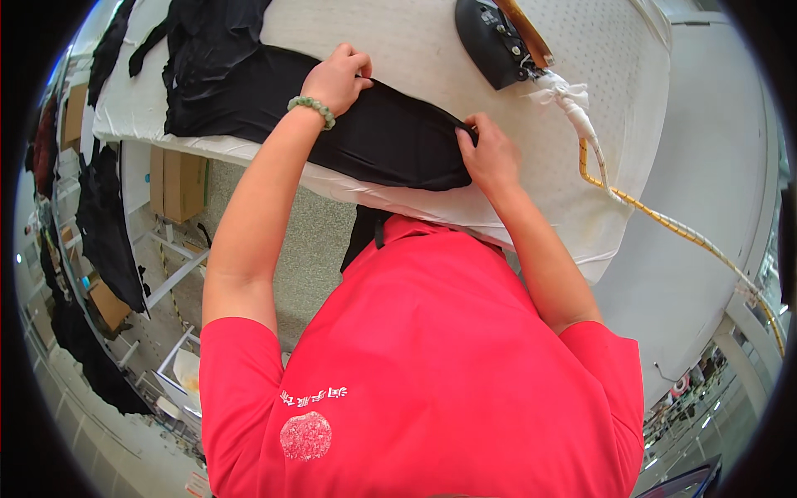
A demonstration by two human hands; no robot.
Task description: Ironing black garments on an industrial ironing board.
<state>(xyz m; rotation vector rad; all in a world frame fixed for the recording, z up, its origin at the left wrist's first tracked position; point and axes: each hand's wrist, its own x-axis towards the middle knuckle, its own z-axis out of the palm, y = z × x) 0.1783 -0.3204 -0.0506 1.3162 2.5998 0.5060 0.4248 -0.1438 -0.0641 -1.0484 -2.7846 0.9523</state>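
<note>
A black garment [390,137] lies on the white padded ironing table [365,29], with a long narrow part, like a sleeve or leg, stretched to the right. My left hand [335,79] wears a green bead bracelet and pinches the far edge of this part near its middle. At its right end my right hand [491,153] grips the edge between thumb and fingers. The rest of the garment is bunched toward the far left. Beyond my right hand, apart from the cloth, a black iron [486,46] with a brown handle rests on the table.
A cloth-wrapped cord with a yellow hose [656,214] runs from the iron off to the right. Cardboard boxes [178,184] stand below the table at the left. Black cloth pieces [108,224] hang over a rail farther left. A grey panel [706,166] stands at the right.
</note>
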